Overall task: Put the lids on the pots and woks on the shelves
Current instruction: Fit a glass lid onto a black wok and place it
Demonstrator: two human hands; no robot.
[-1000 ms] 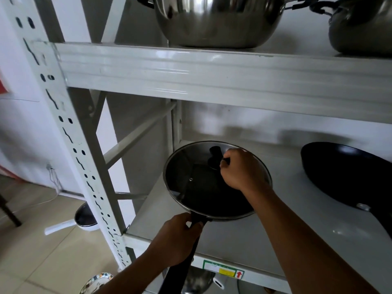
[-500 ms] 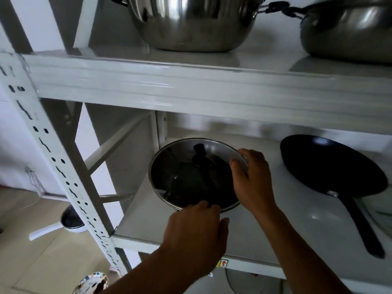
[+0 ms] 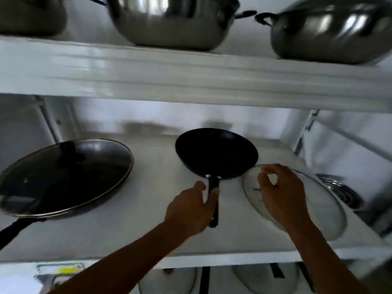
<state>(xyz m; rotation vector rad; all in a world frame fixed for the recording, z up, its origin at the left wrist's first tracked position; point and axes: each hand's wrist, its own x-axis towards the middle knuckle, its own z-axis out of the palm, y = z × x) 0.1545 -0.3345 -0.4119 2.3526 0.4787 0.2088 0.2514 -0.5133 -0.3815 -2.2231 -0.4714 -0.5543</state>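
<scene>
On the middle shelf (image 3: 146,211) a black wok (image 3: 63,179) at the left wears a glass lid with a dark knob. An uncovered black wok (image 3: 216,153) sits in the centre, its handle pointing toward me. My left hand (image 3: 191,211) wraps that handle. To the wok's right a clear glass lid (image 3: 326,211) lies on the shelf, its near edge touching the wok's rim. My right hand (image 3: 282,194) is curled on top of this lid; its knob is hidden under my fingers.
Three steel pots without lids (image 3: 169,20) (image 3: 331,30) (image 3: 29,15) stand on the upper shelf (image 3: 191,77). A ribbed metal item (image 3: 339,192) lies at the far right. More glass lids (image 3: 167,281) (image 3: 265,279) show below the shelf edge.
Both hands left the lidded wok and moved right. My left hand now holds the bare wok's handle, my right hand is on the loose lid. The view shifted right.
</scene>
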